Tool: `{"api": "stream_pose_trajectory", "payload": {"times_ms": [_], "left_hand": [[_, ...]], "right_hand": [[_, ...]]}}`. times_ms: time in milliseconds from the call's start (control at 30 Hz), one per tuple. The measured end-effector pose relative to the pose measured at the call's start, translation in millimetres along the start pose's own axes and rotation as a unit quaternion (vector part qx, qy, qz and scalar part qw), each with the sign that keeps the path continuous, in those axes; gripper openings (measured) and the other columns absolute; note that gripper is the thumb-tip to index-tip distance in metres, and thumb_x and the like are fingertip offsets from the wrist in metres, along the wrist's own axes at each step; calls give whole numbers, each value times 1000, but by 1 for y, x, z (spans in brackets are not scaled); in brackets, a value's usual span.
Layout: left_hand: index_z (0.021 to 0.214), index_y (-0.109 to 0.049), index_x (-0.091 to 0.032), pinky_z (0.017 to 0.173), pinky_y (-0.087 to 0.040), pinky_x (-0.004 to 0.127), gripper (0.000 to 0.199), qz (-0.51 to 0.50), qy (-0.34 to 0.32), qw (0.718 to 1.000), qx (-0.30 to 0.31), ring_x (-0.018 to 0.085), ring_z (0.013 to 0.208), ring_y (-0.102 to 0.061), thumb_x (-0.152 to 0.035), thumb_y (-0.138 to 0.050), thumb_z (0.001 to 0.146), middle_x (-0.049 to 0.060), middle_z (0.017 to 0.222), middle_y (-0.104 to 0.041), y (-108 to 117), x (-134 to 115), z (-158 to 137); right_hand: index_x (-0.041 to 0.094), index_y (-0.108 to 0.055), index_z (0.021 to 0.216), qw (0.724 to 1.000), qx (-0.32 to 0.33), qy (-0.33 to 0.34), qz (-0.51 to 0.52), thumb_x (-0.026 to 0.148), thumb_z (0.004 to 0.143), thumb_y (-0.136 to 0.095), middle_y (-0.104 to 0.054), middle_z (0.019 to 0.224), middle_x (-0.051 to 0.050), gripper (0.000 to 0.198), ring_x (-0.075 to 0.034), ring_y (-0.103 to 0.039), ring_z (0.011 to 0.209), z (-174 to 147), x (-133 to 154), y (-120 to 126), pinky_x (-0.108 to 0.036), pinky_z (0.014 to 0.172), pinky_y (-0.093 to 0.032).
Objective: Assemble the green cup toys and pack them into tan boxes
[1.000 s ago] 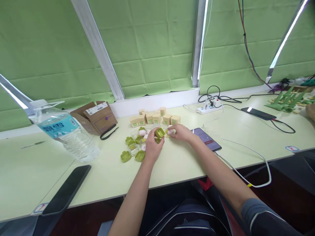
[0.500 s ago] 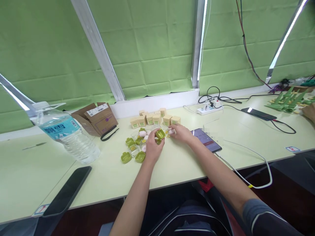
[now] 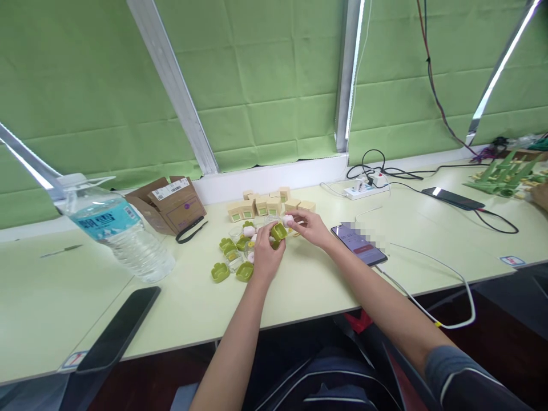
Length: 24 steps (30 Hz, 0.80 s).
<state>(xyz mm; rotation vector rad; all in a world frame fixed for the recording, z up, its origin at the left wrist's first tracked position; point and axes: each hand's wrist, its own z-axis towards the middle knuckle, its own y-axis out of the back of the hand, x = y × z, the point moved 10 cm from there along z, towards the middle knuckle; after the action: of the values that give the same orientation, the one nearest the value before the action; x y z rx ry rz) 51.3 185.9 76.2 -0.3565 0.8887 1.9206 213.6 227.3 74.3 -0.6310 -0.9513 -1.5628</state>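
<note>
My left hand (image 3: 268, 254) is closed on a small green flower-shaped cup (image 3: 279, 231), its hollow tipped toward me. Just right of it, my right hand (image 3: 309, 227) pinches a small pale pink piece (image 3: 288, 220) by the cup's upper edge; whether the two touch I cannot tell. Left of my left hand lie several more green cups (image 3: 220, 272), clear plastic pieces (image 3: 234, 263) and pale pink pieces (image 3: 249, 231), partly hidden by the hand. Behind both hands stand several cream-coloured blocks (image 3: 261, 205) with green squares on their fronts.
A large water bottle (image 3: 124, 234), an open cardboard box (image 3: 171, 205) and a black phone (image 3: 120, 328) are on the left. Right of my hands lies a lit phone (image 3: 359, 244) with a white cable (image 3: 468, 291). Further back sits a power strip (image 3: 366, 191). A co-worker's hand (image 3: 540, 195) shows far right.
My right hand has lifted the pale pink piece up and left, close to the green cup. My left hand keeps holding the cup in nearly the same place.
</note>
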Motion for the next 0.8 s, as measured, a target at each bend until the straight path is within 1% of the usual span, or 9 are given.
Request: {"api": "stream_pose_trajectory", "payload": {"times_ms": [200,333,467,800], "left_hand": [[127,-60,-24,94,-53,39,50,10,10,1000,-7,23,112,-61,-9,-66,80,8,122,-63,1,5,0],[127,-61,-24,92,-53,38,52,15,20,1000,-17,23,110,-61,-8,-67,78,8,120,-61,3,6,0],[125,-62,-24,89,-55,38,51,23,21,999,-27,23,109,-61,-8,-68,77,8,118,-59,6,5,0],[122,-62,-24,85,-56,36,51,22,20,999,-27,22,104,-61,-7,-70,75,7,115,-59,5,6,-1]], "right_hand": [[18,-73,116,1000,3,-13,25,50,84,-73,-78,106,-10,46,-24,-77,88,-2,2,-1,-33,72,-63],[17,-73,112,999,16,-6,32,49,83,-73,-79,101,-9,43,-25,-77,88,-3,5,-4,-34,74,-63],[16,-73,108,999,24,-14,44,48,81,-76,-79,97,-9,42,-24,-77,86,-4,4,-9,-34,76,-63],[16,-73,107,999,37,-2,26,46,80,-77,-79,94,-9,41,-22,-76,84,-5,7,-11,-32,75,-62]]}}
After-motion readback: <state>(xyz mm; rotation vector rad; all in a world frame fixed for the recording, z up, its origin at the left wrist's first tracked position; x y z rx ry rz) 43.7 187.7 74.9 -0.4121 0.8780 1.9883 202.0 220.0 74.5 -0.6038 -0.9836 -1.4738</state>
